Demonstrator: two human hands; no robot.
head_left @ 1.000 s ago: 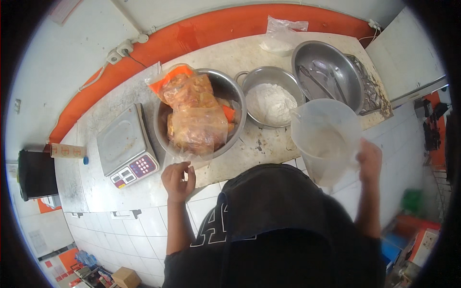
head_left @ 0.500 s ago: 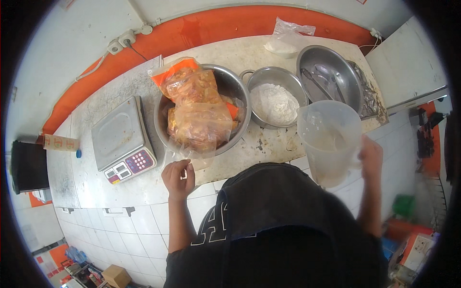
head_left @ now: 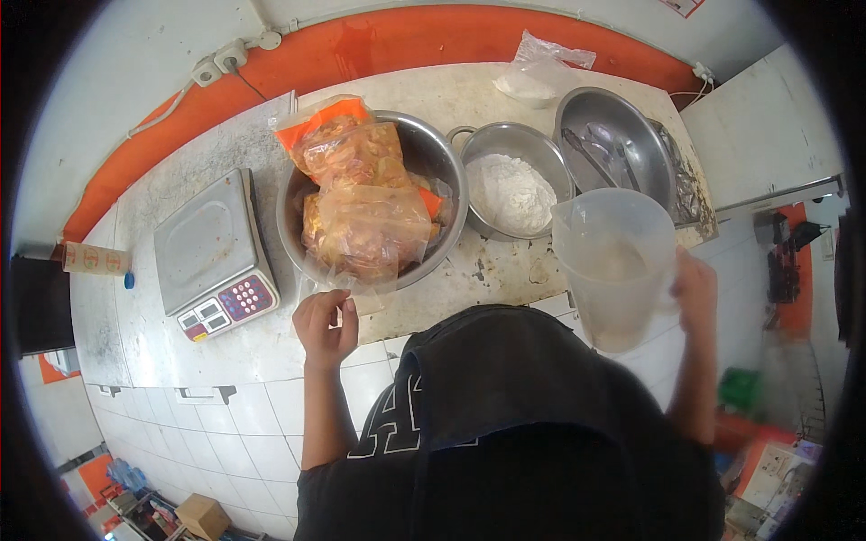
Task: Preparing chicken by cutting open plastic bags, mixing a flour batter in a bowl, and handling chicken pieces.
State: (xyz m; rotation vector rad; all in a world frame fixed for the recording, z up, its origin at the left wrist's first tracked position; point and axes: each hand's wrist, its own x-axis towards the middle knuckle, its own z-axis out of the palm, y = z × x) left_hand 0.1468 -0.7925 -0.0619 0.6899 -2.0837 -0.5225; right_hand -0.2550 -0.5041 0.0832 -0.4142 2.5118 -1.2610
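My right hand [head_left: 695, 293] is closed round the handle of a translucent plastic jug [head_left: 613, 316], held in front of the table. Some cloudy liquid shows inside it. My left hand [head_left: 325, 329] is curled at the near rim of a large metal bowl [head_left: 448, 225], its thumb and fingertips at the loose end of a clear plastic bag [head_left: 374, 239]. Bags of orange-coated meat pieces are piled in that bowl. Between the bowl and the jug stands a metal pot [head_left: 483, 216] with white flour [head_left: 519, 197] in it.
A digital scale [head_left: 207, 239] stands on the left of the table, near a paper cup [head_left: 95, 260]. At the right lies a metal bowl [head_left: 658, 171] with tongs [head_left: 600, 153] inside. A bag of white powder [head_left: 532, 81] sits at the back.
The whole view has shifted slightly, so the table's things appear a little further left. Both hands keep nearly the same places, the jug still in my right hand.
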